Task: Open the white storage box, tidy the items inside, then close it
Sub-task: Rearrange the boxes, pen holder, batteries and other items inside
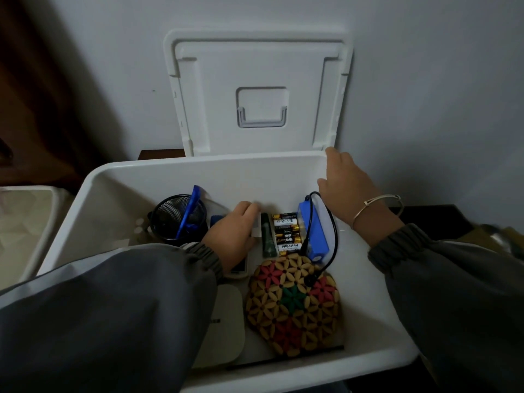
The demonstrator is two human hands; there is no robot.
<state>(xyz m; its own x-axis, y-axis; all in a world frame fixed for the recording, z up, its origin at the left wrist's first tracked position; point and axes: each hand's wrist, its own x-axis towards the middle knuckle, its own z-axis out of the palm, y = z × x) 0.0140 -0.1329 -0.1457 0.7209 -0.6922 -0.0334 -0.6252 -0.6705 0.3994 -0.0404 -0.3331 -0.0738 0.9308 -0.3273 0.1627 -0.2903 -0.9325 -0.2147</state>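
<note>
The white storage box (pixel 198 171) stands open, and its lid (pixel 258 69) leans upright against the wall behind it. My left hand (pixel 235 234) is down inside the box, lying on a white flat device (pixel 256 229) beside a dark green stick (pixel 268 235). My right hand (pixel 346 182) reaches to the box's back right corner, fingers extended near the lid's lower edge, holding nothing. Inside lie several batteries (pixel 286 234), a blue power bank (pixel 313 231) with a black cable (pixel 331 222), a beaded flower mat (pixel 295 304), a black mesh cup (pixel 178 219) and a white square pad (pixel 226 313).
A blue item (pixel 190 211) stands in the mesh cup. A white bin with a liner (pixel 19 222) sits left of the box. A dark surface (pixel 431 219) with clutter lies to the right. A grey wall (pixel 425 80) is close behind.
</note>
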